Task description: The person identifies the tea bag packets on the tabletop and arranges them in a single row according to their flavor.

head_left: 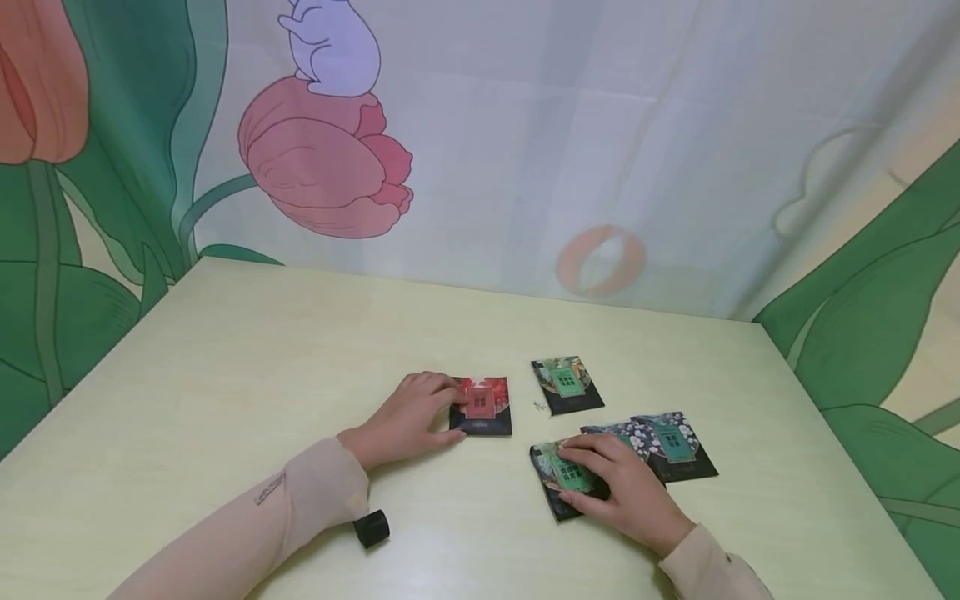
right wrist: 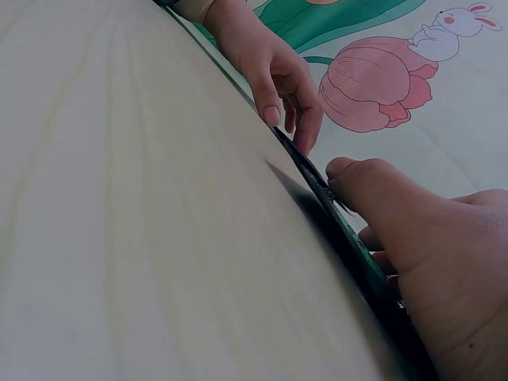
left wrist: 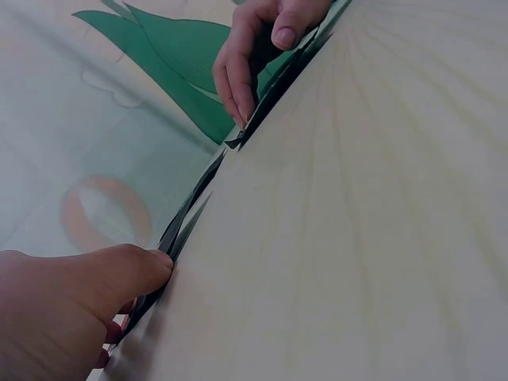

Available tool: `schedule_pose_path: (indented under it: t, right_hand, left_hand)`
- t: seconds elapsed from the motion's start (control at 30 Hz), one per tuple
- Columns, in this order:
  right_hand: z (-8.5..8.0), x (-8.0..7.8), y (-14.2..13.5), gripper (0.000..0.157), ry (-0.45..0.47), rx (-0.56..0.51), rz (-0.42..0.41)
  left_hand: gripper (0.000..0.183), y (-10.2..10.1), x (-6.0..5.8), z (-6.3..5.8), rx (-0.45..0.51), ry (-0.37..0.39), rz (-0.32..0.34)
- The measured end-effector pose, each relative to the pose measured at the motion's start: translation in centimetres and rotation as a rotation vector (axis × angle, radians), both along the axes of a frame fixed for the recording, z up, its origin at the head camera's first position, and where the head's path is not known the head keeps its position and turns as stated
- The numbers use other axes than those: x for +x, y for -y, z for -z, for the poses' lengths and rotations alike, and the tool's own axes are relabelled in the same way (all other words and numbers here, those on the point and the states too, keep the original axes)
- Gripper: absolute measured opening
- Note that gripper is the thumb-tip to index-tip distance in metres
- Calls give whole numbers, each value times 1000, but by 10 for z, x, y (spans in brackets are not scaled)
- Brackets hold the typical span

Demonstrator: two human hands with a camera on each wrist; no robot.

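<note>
In the head view, my left hand [head_left: 408,419] holds the left side of a flat red-and-black packet [head_left: 486,421], fingers at its upper part and thumb by the lower corner. My right hand [head_left: 633,492] grips a green-and-black packet [head_left: 553,482], with fingertips over its face and thumb at its near side. The right wrist view shows this packet's edge [right wrist: 341,230] a little off the table, a shadow beneath it. Partly hidden behind the right hand lies a dark floral packet [head_left: 637,433], overlapped by a similar teal-labelled packet [head_left: 678,446].
Another green-labelled packet [head_left: 567,385] lies flat beyond the hands, between the red one and the floral pair. A black cylindrical piece [head_left: 372,529] shows beneath the left wrist. Behind the pale table [head_left: 300,333] hangs a curtain [head_left: 480,167] printed with tulips and a rabbit.
</note>
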State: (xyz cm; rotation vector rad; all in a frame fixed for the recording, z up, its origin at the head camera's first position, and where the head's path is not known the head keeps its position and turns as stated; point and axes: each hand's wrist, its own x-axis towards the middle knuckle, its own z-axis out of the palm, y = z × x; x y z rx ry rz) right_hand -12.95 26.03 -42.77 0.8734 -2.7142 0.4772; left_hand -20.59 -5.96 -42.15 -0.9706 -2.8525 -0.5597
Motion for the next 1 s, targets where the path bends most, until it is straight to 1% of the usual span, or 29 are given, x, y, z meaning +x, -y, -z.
schedule_pose_path:
  t: [0.23,0.4,0.63,0.8,1.0]
  right_hand:
    - [1,1,-1,46,9,8,10]
    - [0,1,0,46,15,14,16]
    - [-1,0,0,46,-4,3,-3]
    - [-1,0,-1,46,-10,-5,-12]
    - [0,1,-1,45,6,-8,-3]
  left_hand:
    - [49,4,5,0,7,27,-1]
    - [50,9,8,0,1,21,2]
    - [50,15,13,-4,18,19,7]
    - [49,18,15,-3,31,18,11]
    - [49,22,18,-2,28,14,19]
